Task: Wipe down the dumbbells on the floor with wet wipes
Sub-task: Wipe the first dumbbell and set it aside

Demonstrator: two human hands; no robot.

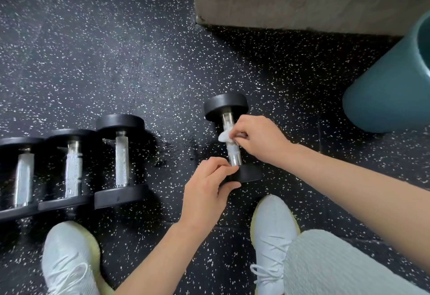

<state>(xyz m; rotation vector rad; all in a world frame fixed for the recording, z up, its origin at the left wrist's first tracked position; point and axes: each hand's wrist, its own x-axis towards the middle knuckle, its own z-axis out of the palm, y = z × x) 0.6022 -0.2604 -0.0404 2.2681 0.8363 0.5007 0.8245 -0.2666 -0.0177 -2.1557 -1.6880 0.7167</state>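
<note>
The right hand [260,141] pinches a crumpled white wet wipe [224,137] against the dumbbell [225,106]'s knurled chrome bar. The left hand [207,187] grips its near round black head. It lies on the speckled rubber floor [116,50], apart from three matching dumbbells [121,155]. A smooth teal bin [386,99] stands nearby, its contents hidden.

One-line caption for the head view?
Right hand presses a wipe to a dumbbell grip while left hand holds its near head; three more dumbbells lie alongside.
</note>
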